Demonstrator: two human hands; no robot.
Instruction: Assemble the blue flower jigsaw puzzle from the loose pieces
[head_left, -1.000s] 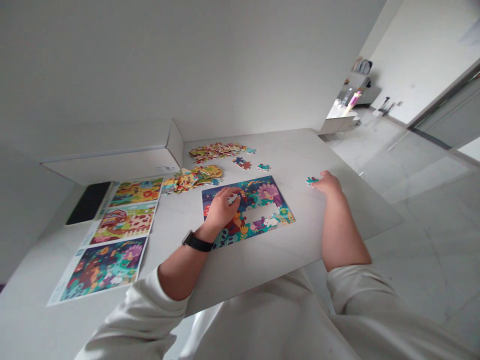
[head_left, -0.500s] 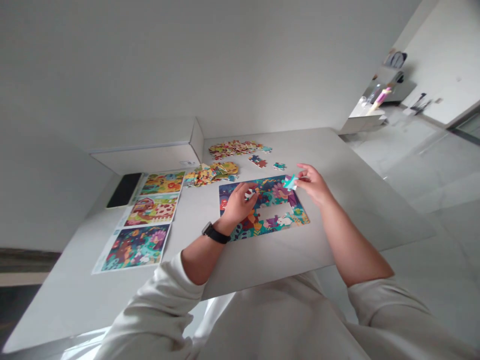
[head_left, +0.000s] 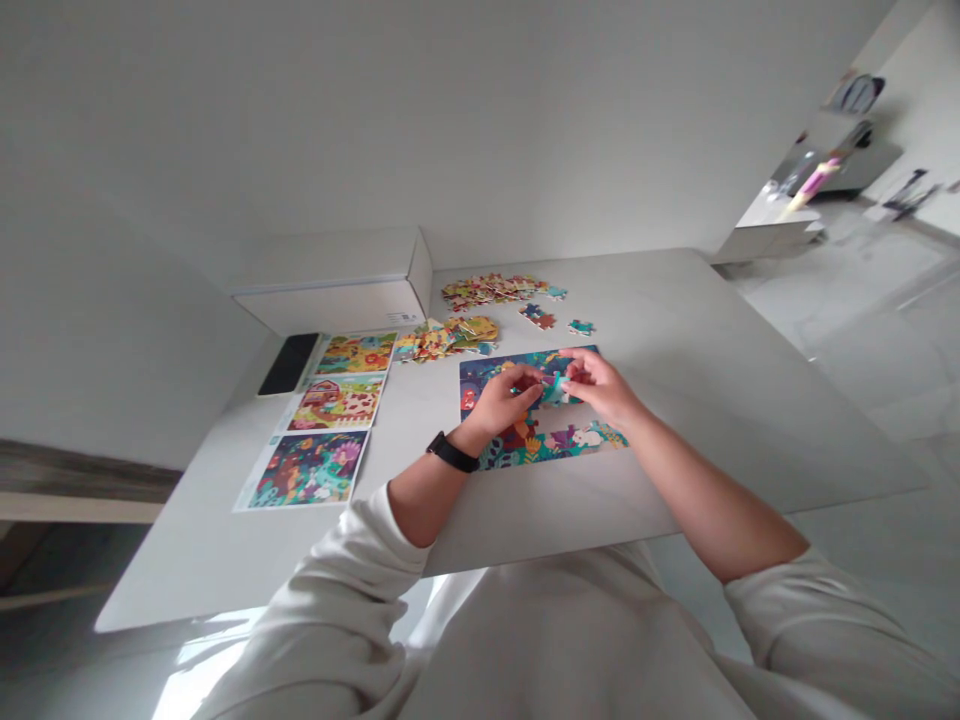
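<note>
A partly assembled jigsaw puzzle (head_left: 495, 458) of a dark forest scene lies on the table under both hands, with a bare gap right of its middle. My right hand (head_left: 604, 392) pinches a teal and purple puzzle piece (head_left: 555, 388) just above the gap. From the other side, my left hand (head_left: 510, 402) is closed, thumb and fingers together at that piece's left edge. Its fingertips partly cover what they grip. Behind the puzzle lie a small teal loose piece (head_left: 581, 327) and a blue and brown joined bit (head_left: 538, 316).
Two heaps of loose pieces, a yellow heap (head_left: 450, 338) and a red-yellow heap (head_left: 491, 289), lie towards the wall. Left are a sheet with three pictures (head_left: 311, 468), a dark phone (head_left: 289, 364) and a white box (head_left: 330, 305). The table's front edge (head_left: 540, 552) is near my body.
My right hand has moved left and inward with its puzzle piece, and my left hand has come up to meet it. The view has shifted slightly, moving the scene rightward.
</note>
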